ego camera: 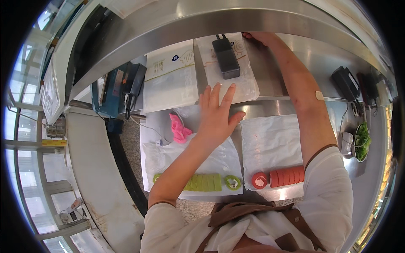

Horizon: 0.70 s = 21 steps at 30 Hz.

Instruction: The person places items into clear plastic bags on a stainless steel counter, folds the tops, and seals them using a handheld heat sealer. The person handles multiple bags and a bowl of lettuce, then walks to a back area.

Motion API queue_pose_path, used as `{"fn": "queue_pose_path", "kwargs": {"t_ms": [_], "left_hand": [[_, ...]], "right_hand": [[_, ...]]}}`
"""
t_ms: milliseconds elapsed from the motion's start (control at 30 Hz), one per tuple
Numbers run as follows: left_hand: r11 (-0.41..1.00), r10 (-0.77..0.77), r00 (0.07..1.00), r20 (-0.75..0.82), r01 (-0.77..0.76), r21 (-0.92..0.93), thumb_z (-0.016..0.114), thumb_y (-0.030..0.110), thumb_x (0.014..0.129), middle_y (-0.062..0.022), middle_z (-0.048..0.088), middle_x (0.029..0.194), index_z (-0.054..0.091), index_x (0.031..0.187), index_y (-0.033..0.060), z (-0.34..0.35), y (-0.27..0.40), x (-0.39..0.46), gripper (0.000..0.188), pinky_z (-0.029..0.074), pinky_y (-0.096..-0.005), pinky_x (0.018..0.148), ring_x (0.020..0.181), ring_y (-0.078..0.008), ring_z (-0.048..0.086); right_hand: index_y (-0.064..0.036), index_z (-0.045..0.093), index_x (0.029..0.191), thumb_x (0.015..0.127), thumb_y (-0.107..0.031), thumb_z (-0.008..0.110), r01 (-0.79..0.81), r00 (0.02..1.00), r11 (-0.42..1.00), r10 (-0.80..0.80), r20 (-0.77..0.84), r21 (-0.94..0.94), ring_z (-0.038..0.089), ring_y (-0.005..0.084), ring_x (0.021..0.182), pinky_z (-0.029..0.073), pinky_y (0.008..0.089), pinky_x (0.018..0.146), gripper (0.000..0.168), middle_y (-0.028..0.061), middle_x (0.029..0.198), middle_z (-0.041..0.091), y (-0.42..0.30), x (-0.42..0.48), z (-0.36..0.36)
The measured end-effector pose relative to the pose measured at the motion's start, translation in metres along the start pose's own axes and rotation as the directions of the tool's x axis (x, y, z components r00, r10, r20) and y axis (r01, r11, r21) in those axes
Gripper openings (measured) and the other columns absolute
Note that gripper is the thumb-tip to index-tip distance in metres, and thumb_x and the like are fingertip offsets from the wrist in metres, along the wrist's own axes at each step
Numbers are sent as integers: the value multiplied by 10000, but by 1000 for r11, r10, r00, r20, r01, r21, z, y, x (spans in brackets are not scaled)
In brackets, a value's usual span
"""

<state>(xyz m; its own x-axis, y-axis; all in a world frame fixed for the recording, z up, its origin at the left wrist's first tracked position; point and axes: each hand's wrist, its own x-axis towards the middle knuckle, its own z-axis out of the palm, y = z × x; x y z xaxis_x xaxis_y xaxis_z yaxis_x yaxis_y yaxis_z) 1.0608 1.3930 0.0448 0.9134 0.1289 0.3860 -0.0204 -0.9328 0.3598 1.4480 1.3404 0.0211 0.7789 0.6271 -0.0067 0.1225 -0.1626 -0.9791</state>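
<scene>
My left hand [218,115] is spread over the near edge of a stack of printed plastic bags [246,83], its fingers apart and nothing in them. On that stack lies a black power adapter [226,58]. A second stack of printed bags [171,88] is to its left. My right hand [261,38] reaches to the far edge of the stack, just under the steel shelf edge; its fingertips are partly hidden. Closer to me, sliced green roll cake [204,182] rests on white paper, partly behind my left forearm. Sliced red roll cake [286,176] lies on another sheet to the right.
A pink cloth [179,129] lies left of my left hand. The steel shelf [202,23] overhangs the back. A teal machine [109,91] stands at the left, with cables beside it. Black adapters [345,83] and a bowl of green leaves [362,142] are at the right.
</scene>
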Motion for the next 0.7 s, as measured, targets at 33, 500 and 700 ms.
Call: {"fn": "queue_pose_path", "kwargs": {"t_ms": [33, 500, 700], "left_hand": [[1000, 24, 999, -24, -24, 3, 714, 300, 878, -253, 434, 1435, 493, 1420, 124, -10, 1, 3, 611, 276, -573, 1124, 1358, -483, 361], [750, 380, 923, 58, -344, 565, 626, 165, 926, -204, 663, 1046, 669, 1097, 21, -24, -164, 220, 227, 464, -479, 881, 992, -403, 609], [781, 387, 921, 44, -353, 514, 648, 194, 922, -194, 669, 1051, 684, 1056, 9, -12, -172, 224, 231, 467, -469, 891, 999, -391, 613]], "right_hand": [[-34, 665, 1144, 850, -239, 726, 9, 1000, 1000, -9, -2, 7, 648, 172, 801, 528, 326, 679, 364, 46, 921, 691, 2, 0, 2], [-36, 668, 1139, 843, -252, 728, 136, 990, 990, -136, -42, 18, 651, 183, 814, 527, 333, 696, 371, 55, 931, 694, 1, -8, 1], [-37, 669, 1137, 840, -258, 729, 170, 983, 985, -168, -72, 12, 652, 188, 820, 526, 336, 704, 374, 59, 935, 695, 3, -12, 0]]}}
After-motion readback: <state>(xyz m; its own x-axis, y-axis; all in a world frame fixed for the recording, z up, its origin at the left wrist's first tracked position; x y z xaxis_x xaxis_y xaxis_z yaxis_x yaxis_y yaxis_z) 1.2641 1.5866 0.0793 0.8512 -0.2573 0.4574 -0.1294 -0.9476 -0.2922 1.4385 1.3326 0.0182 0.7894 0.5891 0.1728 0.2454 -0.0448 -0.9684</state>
